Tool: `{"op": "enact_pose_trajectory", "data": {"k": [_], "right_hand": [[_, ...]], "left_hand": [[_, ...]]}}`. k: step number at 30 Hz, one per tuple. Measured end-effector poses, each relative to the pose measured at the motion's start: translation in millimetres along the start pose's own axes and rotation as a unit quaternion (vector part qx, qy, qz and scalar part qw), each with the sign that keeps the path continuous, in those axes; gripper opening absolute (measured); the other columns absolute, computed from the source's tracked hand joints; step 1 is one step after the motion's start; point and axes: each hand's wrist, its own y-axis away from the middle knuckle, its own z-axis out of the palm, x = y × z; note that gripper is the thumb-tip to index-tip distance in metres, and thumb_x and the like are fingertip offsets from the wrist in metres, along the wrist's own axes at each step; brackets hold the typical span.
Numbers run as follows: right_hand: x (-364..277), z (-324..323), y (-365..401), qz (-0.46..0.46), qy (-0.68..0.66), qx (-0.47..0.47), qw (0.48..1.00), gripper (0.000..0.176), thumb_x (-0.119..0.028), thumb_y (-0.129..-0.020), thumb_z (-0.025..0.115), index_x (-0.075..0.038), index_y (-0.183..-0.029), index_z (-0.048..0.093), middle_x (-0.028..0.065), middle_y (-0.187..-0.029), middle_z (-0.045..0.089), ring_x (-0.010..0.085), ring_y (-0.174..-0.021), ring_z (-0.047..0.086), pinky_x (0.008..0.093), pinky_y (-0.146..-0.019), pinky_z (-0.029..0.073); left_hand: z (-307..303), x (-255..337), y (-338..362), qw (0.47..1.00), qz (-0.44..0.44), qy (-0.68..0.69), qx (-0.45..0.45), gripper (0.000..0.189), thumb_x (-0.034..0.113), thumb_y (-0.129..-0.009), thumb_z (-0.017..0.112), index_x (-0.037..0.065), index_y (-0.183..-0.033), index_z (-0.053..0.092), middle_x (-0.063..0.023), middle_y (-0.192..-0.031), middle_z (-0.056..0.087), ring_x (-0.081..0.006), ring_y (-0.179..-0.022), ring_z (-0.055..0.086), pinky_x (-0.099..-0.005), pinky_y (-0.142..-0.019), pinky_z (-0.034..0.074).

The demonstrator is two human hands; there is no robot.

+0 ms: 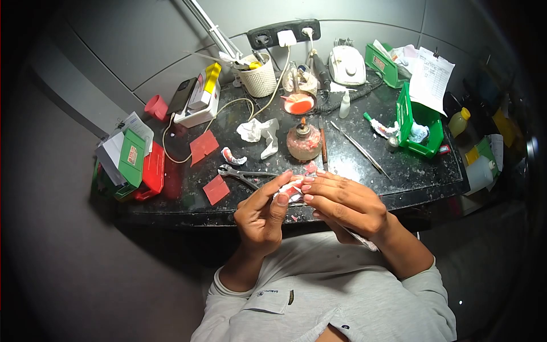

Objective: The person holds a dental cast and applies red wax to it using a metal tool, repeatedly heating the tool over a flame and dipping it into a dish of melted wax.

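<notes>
Between my hands, near the table's front edge, is a small white plaster dental model with pink wax (292, 190) on it. My left hand (260, 215) grips it from the left, thumb and fingers closed round its side. My right hand (348, 206) lays its fingertips on the model's right side. A slim tool (364, 240) is tucked in my right palm, its end sticking out below; its working tip is hidden. Just behind the fingers is a scrap of pink wax (310, 167). Left of my hands lie metal pliers (242, 174) and a pink wax sheet (216, 190).
A spirit burner (304, 141) with a small flame stands behind my hands. A metal spatula (362, 149) lies to the right, near an open green box (424, 142). Another plaster piece (232, 157), crumpled tissue (259, 134) and green and red boxes (151, 179) are leftward.
</notes>
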Motion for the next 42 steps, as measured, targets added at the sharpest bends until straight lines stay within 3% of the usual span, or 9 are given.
{"op": "enact_pose_trajectory", "data": {"k": [8, 10, 23, 28, 31, 35, 37, 42], "right_hand": [[1.3, -0.1, 2.7, 0.005, 0.001, -0.003, 1.0, 0.029, 0.001, -0.083, 0.076, 0.008, -0.111, 0.069, 0.0215, -0.111, 0.071, 0.0355, -0.106, 0.072, 0.047, -0.093, 0.06], [1.6, -0.5, 3.3, 0.013, 0.005, -0.001, 1.0, 0.028, -0.001, -0.085, 0.076, 0.008, -0.11, 0.069, 0.0211, -0.11, 0.071, 0.0351, -0.105, 0.072, 0.0459, -0.091, 0.061], [0.3, -1.8, 5.4, 0.018, 0.018, -0.008, 1.0, 0.028, -0.003, -0.086, 0.076, 0.007, -0.111, 0.069, 0.0207, -0.11, 0.071, 0.0332, -0.102, 0.074, 0.0411, -0.086, 0.063], [-0.5, -1.1, 7.9, 0.034, 0.017, -0.008, 0.999, 0.028, -0.003, -0.086, 0.075, 0.005, -0.112, 0.069, 0.0213, -0.114, 0.071, 0.0317, -0.101, 0.074, 0.0364, -0.079, 0.064], [-1.6, -2.1, 7.9, 0.044, 0.013, -0.017, 0.999, 0.029, -0.004, -0.087, 0.075, 0.005, -0.113, 0.068, 0.0214, -0.117, 0.07, 0.0313, -0.101, 0.074, 0.0358, -0.078, 0.065], [-0.9, -1.8, 9.4, 0.045, 0.022, -0.025, 0.998, 0.029, -0.005, -0.087, 0.074, 0.005, -0.114, 0.068, 0.0214, -0.119, 0.07, 0.0308, -0.101, 0.074, 0.0355, -0.079, 0.065], [-1.2, -2.2, 8.6, 0.048, 0.025, -0.031, 0.998, 0.028, -0.005, -0.088, 0.074, 0.005, -0.114, 0.068, 0.0215, -0.119, 0.069, 0.0307, -0.101, 0.074, 0.0353, -0.08, 0.064], [-1.6, -3.3, 7.8, 0.054, 0.029, -0.036, 0.997, 0.028, -0.004, -0.088, 0.074, 0.006, -0.113, 0.067, 0.0215, -0.12, 0.069, 0.031, -0.102, 0.074, 0.0354, -0.08, 0.064]], "left_hand": [[-1.1, -1.7, -0.1, 1.0, -0.019, -0.002, 0.002, 0.034, 0.012, -0.104, 0.058, -0.012, -0.128, 0.064, -0.0219, -0.114, 0.073, -0.0218, -0.104, 0.07, -0.0328, -0.095, 0.054], [-0.8, -2.2, -2.1, 1.0, 0.014, 0.003, 0.002, 0.032, 0.008, -0.103, 0.059, -0.011, -0.128, 0.064, -0.0185, -0.11, 0.074, -0.0123, -0.093, 0.068, -0.0233, -0.08, 0.053], [-0.8, -5.5, -1.6, 1.0, 0.0, 0.004, 0.003, 0.031, 0.006, -0.103, 0.059, -0.011, -0.128, 0.065, -0.0175, -0.109, 0.075, -0.011, -0.092, 0.067, -0.0228, -0.08, 0.052], [-3.4, -8.0, 0.0, 1.0, -0.013, 0.006, 0.001, 0.03, 0.007, -0.103, 0.059, -0.01, -0.128, 0.065, -0.0098, -0.098, 0.074, -0.0015, -0.072, 0.054, -0.0176, -0.064, 0.043], [-1.3, -7.9, -0.8, 1.0, -0.013, 0.012, 0.01, 0.03, 0.007, -0.103, 0.059, -0.009, -0.128, 0.065, -0.0072, -0.095, 0.073, 0.0002, -0.068, 0.049, -0.017, -0.06, 0.039], [-4.4, -3.9, 0.2, 0.999, -0.038, 0.005, 0.0, 0.03, 0.007, -0.103, 0.059, -0.009, -0.128, 0.065, -0.0096, -0.099, 0.075, -0.0008, -0.071, 0.053, -0.017, -0.063, 0.042], [-3.0, -3.3, -0.3, 0.999, -0.035, 0.017, 0.003, 0.03, 0.005, -0.103, 0.059, -0.01, -0.128, 0.065, -0.0139, -0.105, 0.075, -0.0057, -0.081, 0.063, -0.0193, -0.072, 0.049], [-2.2, -5.0, -0.5, 1.0, -0.023, 0.011, 0.002, 0.03, 0.004, -0.102, 0.059, -0.012, -0.127, 0.064, -0.018, -0.111, 0.074, -0.0146, -0.098, 0.069, -0.0251, -0.086, 0.053]]}}
